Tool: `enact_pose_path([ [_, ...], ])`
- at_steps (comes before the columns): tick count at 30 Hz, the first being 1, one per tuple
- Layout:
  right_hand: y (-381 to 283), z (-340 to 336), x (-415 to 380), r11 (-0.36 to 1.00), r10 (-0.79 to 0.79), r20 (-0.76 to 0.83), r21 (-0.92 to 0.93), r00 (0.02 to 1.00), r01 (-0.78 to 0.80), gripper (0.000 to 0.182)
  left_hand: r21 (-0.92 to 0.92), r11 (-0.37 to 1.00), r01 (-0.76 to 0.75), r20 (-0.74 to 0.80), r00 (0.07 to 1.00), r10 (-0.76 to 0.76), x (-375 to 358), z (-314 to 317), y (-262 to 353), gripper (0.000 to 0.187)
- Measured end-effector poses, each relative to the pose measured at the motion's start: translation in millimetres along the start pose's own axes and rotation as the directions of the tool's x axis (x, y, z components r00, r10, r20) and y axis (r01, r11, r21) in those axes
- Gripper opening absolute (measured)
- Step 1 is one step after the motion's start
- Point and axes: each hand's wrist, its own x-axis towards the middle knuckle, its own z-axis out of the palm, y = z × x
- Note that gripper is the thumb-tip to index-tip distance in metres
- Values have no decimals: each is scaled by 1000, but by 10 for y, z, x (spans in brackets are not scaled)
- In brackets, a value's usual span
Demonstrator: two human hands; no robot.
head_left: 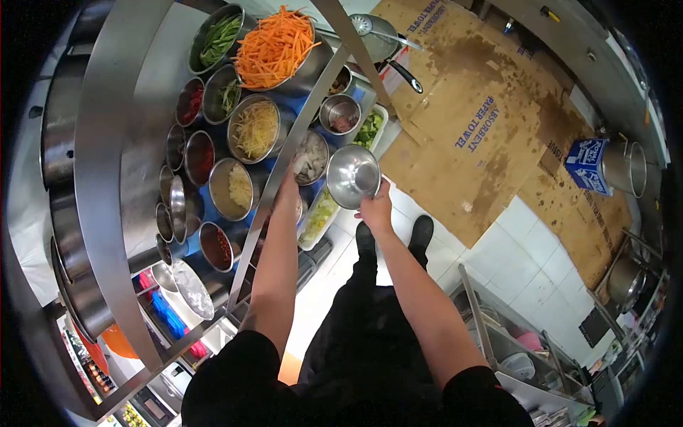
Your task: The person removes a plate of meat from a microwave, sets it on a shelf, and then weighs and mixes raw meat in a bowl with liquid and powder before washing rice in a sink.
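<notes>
My right hand (376, 208) grips the rim of a shiny steel bowl (353, 176), which is tilted toward me and shows nothing inside. My left hand (289, 186) reaches to the near side of a steel bowl of whitish, translucent pieces (311, 156); its fingers are mostly hidden by the shelf rail (274, 174) and that bowl. Close by, a bowl of pale yellow shreds (256, 129) and one of chopped pale yellow bits (231, 187) stand to the left. A small bowl of pinkish meat (340, 114) sits just beyond the held bowl.
A large bowl of carrot strips (276, 50) and green beans (220, 39) stand farther back. White trays of cut greens (370, 129) line the shelf edge. Flattened cardboard (469, 135) covers the floor ahead. A wire rack (498, 334) stands right; a pan (380, 43) lies at the back.
</notes>
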Motion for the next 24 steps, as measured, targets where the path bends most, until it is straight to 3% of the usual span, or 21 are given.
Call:
enact_pose_path([
  [3, 31, 99, -20, 997, -72, -22, 27, 997, 73, 60, -107, 994, -35, -6, 999, 35, 177, -121, -129, 43],
  [6, -14, 96, -83, 974, -166, -78, 143, 983, 176, 62, -175, 984, -13, 83, 996, 28, -567, 327, 182, 44],
  [7, 14, 85, -72, 974, -169, -87, 140, 982, 180, 62, -186, 981, -47, 89, 994, 64, -740, 465, 209, 39],
  [9, 67, 52, -32, 948, -271, -145, 133, 952, 290, 65, -136, 969, -204, 275, 932, 235, -905, 638, 68, 36],
  [10, 87, 22, -6, 947, -274, -149, 129, 950, 294, 65, 149, 913, -380, 303, 896, 323, -936, 768, -40, 34],
  [11, 111, -16, 6, 959, -215, -119, 161, 969, 232, 68, 415, 747, -519, 353, 849, 393, -965, 875, -132, 32],
  [12, 145, -47, 27, 967, -156, -79, 192, 985, 169, 70, 423, 594, -685, 572, 710, 412, -688, 805, -495, 33],
  [13, 229, -100, 146, 939, -118, -109, 310, 987, 146, 69, 615, 474, -630, 608, 762, 225, -823, 813, -269, 37],
  [15, 356, -247, 207, 929, -75, -67, 358, 995, 94, 65, 548, 719, -428, 414, 885, 211, -645, 644, -91, 36],
  [16, 356, -271, 184, 929, -75, -65, 357, 995, 94, 65, 548, 719, -427, 412, 886, 213, -264, 488, -165, 36],
  [18, 341, -320, 134, 920, -61, -26, 385, 998, 67, 59, 634, 491, -597, 282, 770, 572, 627, 201, -536, 34],
  [19, 390, -323, 143, 922, -64, -26, 381, 998, 69, 59, 631, 495, -597, 280, 771, 572, 425, 330, -327, 34],
  [21, 428, -290, 137, 945, -33, 45, 327, 998, 17, 57, 840, -63, -540, 493, 708, 505, 81, 548, 77, 41],
  [22, 421, -278, 103, 949, -16, 46, 316, 999, 1, 58, 838, -61, -542, 495, 709, 502, 203, 528, 15, 41],
  [24, 433, -238, 54, 949, -11, 52, 317, 999, -6, 59, 887, -17, -461, 442, 839, 318, 511, 396, -179, 47],
])
